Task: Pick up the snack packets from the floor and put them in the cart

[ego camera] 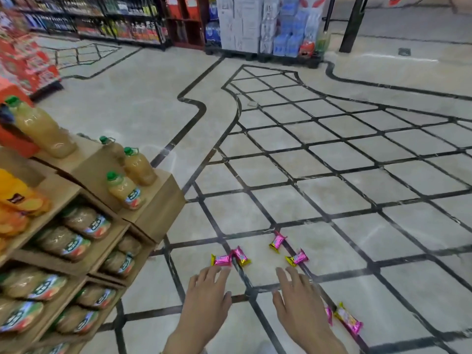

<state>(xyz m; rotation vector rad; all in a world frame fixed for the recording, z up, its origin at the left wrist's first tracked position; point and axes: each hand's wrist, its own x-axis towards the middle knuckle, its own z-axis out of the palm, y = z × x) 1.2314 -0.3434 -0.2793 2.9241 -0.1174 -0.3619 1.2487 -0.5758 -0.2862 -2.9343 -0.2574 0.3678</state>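
Observation:
Several pink-and-gold snack packets lie on the tiled floor. One packet point(221, 260) lies just beyond the fingertips of my left hand point(207, 295), touching a second packet point(241, 256). Farther off are a packet point(277, 241) and another point(297, 257), the latter just ahead of my right hand point(297, 300). One more packet point(348, 321) lies to the right of my right wrist, with a further packet point(329, 315) partly hidden behind that hand. Both hands reach forward, palms down, fingers straight and spread, holding nothing. No cart is in view.
A cardboard display stand point(153, 215) with juice bottles point(124, 187) rises close on the left. Shelves of drinks point(122, 24) and stacked water packs point(281, 26) line the far end. A dark pillar point(353, 24) stands at the back right. Open tiled floor point(332, 162) stretches ahead.

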